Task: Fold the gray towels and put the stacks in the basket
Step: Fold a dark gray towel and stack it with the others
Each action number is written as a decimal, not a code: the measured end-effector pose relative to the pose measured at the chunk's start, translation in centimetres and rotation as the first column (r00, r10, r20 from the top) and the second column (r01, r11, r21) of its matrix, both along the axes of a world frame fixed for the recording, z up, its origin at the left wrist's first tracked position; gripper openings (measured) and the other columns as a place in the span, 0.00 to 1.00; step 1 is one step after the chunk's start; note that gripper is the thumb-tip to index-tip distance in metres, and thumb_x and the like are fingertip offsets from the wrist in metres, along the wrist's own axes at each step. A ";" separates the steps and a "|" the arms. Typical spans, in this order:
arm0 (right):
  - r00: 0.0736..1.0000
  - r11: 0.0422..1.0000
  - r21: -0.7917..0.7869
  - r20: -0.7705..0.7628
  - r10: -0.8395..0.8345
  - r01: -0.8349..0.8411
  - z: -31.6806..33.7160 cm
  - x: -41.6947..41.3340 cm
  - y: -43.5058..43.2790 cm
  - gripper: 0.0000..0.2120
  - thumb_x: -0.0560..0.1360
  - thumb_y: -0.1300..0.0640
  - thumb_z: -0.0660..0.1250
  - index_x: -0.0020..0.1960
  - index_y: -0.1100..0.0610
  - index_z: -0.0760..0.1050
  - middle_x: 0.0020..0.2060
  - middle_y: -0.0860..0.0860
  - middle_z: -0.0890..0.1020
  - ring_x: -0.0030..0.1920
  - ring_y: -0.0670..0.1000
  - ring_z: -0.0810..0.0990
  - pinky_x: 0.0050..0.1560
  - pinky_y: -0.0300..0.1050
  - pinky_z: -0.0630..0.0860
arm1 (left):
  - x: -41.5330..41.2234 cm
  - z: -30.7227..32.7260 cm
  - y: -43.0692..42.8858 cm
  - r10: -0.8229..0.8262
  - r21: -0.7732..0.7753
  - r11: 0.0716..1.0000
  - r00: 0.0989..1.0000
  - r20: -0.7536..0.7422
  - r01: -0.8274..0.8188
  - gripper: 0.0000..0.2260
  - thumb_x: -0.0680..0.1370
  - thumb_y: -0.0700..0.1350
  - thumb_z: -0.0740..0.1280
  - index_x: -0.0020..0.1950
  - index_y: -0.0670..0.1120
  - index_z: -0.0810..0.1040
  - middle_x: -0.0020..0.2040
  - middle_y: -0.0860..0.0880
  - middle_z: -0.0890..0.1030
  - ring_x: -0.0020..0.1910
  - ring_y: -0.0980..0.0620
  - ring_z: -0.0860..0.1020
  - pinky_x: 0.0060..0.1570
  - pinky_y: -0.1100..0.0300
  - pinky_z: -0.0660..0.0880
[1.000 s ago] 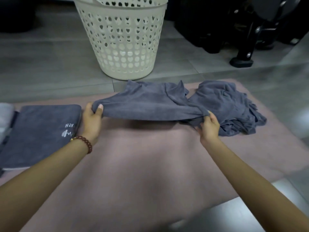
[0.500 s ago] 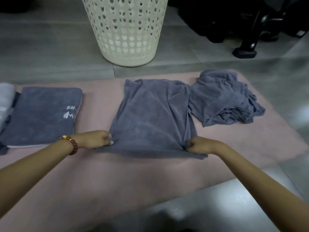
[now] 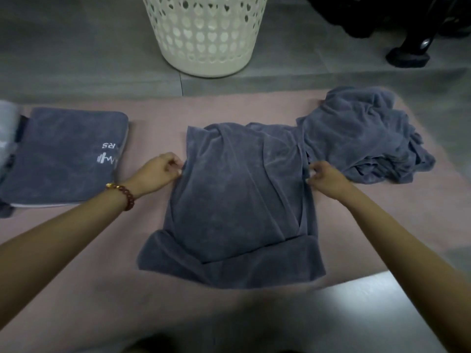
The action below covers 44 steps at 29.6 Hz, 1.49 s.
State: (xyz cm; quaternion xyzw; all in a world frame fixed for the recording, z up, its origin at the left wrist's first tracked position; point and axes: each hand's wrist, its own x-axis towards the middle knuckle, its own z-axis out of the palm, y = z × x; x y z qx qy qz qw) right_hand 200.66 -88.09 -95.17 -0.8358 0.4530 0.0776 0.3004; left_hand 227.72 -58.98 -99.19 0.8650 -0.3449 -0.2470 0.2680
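A gray towel (image 3: 237, 200) lies spread and wrinkled on the pink mat (image 3: 102, 263), its near edge toward me. My left hand (image 3: 160, 173) pinches its left edge about halfway up, fingers curled. At the same height my right hand (image 3: 327, 178) pinches the right edge. A crumpled heap of gray towels (image 3: 364, 138) sits just right of it, touching its far right corner. A folded gray towel stack (image 3: 66, 154) with a white logo rests at the left. The cream perforated basket (image 3: 206, 34) stands on the floor beyond the mat.
Gray tiled floor surrounds the mat. The black base of a stand (image 3: 407, 57) and dark equipment are at the far right. A light cloth bundle (image 3: 7, 128) lies at the left edge beside the folded stack.
The towel was lifted by its edge, drawn toward me and laid flat. Both hands left its near edge and now sit at its side edges halfway up.
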 end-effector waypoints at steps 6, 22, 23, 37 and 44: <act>0.935 0.998 -0.027 0.353 -0.041 0.054 -2.7 5.5 -0.9 0.26 0.75 0.61 0.67 0.71 0.58 0.63 0.68 0.59 0.65 0.67 0.56 0.67 0.66 0.41 0.62 | 3.4 -0.9 -7.6 0.208 -0.237 0.949 0.978 -0.016 -0.206 0.21 0.75 0.28 0.61 0.68 0.35 0.68 0.69 0.37 0.68 0.68 0.42 0.67 0.64 0.68 0.59; 0.346 0.793 0.356 0.756 -0.556 0.496 -0.7 0.4 -2.5 0.13 0.80 0.59 0.58 0.43 0.47 0.78 0.42 0.47 0.79 0.38 0.44 0.75 0.37 0.39 0.74 | 2.2 0.8 -6.2 0.421 -0.554 0.598 0.815 -0.398 -0.579 0.14 0.77 0.37 0.66 0.38 0.50 0.65 0.36 0.50 0.70 0.37 0.53 0.70 0.41 0.59 0.70; 0.339 0.807 0.340 0.777 -0.530 0.483 -0.1 0.3 -2.1 0.13 0.80 0.60 0.58 0.43 0.47 0.77 0.43 0.46 0.79 0.42 0.44 0.75 0.44 0.40 0.74 | 2.1 1.7 -5.6 0.409 -0.579 0.606 0.838 -0.361 -0.546 0.13 0.77 0.37 0.65 0.39 0.50 0.65 0.37 0.49 0.71 0.38 0.51 0.71 0.41 0.56 0.70; 0.557 0.853 -0.039 0.772 -0.305 0.521 3.4 -0.5 1.0 0.10 0.81 0.63 0.54 0.54 0.67 0.71 0.48 0.56 0.74 0.49 0.49 0.70 0.46 0.35 0.62 | 0.3 8.5 -2.2 0.159 -0.305 0.943 0.985 0.064 -0.133 0.13 0.69 0.41 0.75 0.51 0.40 0.78 0.43 0.44 0.80 0.46 0.46 0.78 0.40 0.76 0.67; 0.612 0.853 0.069 0.667 -0.425 0.518 1.2 -1.9 1.2 0.10 0.81 0.61 0.53 0.56 0.64 0.69 0.49 0.54 0.73 0.51 0.51 0.70 0.49 0.38 0.64 | -0.5 5.5 -0.8 0.257 -0.326 0.921 0.961 0.099 -0.213 0.12 0.76 0.39 0.68 0.35 0.40 0.68 0.30 0.46 0.68 0.32 0.49 0.65 0.31 0.72 0.65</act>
